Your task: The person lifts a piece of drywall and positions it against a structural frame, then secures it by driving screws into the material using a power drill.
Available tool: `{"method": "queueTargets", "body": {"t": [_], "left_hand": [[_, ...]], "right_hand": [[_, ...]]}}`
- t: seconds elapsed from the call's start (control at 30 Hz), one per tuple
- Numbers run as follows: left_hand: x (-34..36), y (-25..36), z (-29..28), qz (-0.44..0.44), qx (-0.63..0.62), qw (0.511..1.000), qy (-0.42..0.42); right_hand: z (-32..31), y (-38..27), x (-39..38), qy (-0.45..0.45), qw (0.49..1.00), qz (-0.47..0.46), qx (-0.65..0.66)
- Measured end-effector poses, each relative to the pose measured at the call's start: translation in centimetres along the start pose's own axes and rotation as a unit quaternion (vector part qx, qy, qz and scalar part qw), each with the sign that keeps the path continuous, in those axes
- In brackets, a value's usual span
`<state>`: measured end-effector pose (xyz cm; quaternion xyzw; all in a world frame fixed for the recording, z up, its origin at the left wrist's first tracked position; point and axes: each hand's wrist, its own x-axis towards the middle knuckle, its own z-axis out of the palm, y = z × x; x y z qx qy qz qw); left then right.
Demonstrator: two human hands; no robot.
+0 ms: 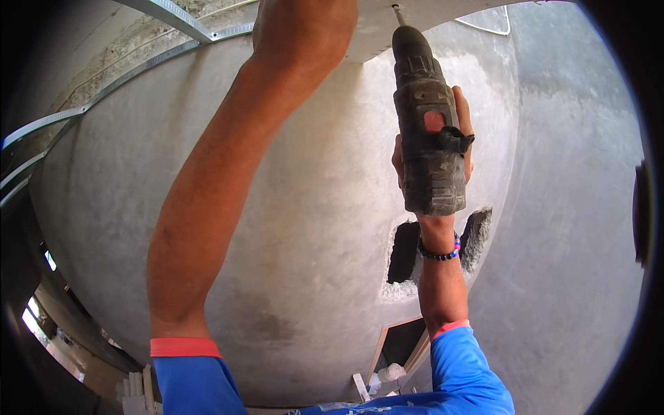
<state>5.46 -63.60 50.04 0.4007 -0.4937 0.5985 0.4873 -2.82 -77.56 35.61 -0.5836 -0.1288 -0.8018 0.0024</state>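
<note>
My right hand (464,114) is wrapped around a dark, dusty cordless drill (425,155) with a red patch on top. The drill points upward, and its bit (400,16) meets a screw or small hole in the pale ceiling board (377,34). Most of the drill's grip is hidden behind its body. My left hand (304,31) is raised at the top edge, beside the board. Its fingers are out of sight, so whether it presses or holds anything does not show.
Metal ceiling channels (173,17) run across the upper left. A grey plastered wall (311,207) stands ahead, with rough rectangular openings (403,252) behind my right wrist. Lower down are a wood-framed panel (401,342) and stacked pieces (138,391).
</note>
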Motion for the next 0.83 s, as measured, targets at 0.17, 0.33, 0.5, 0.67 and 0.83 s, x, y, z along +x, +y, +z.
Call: {"method": "queueTargets", "body": {"t": [0.17, 0.33, 0.5, 0.67, 0.83], "left_hand": [[-0.1, -0.6, 0.1, 0.015, -0.009, 1.000, 0.017], [0.2, -0.1, 0.1, 0.000, 0.008, 1.000, 0.010], [0.2, -0.3, 0.3, 0.025, 0.003, 1.000, 0.018], [0.0, 0.8, -0.5, -0.019, -0.011, 1.000, -0.002], [0.5, -0.3, 0.2, 0.001, -0.004, 1.000, 0.014]], "right_hand": [[0.7, 0.0, -0.3, -0.009, 1.000, -0.012, -0.015], [-0.1, 0.1, -0.4, -0.036, 0.998, 0.040, 0.014], [-0.4, -0.3, 0.2, -0.032, 0.999, 0.013, 0.004], [-0.6, -0.5, 0.9, -0.011, 0.999, -0.028, -0.011], [0.0, -0.9, 0.6, 0.001, 1.000, -0.022, 0.009]]}}
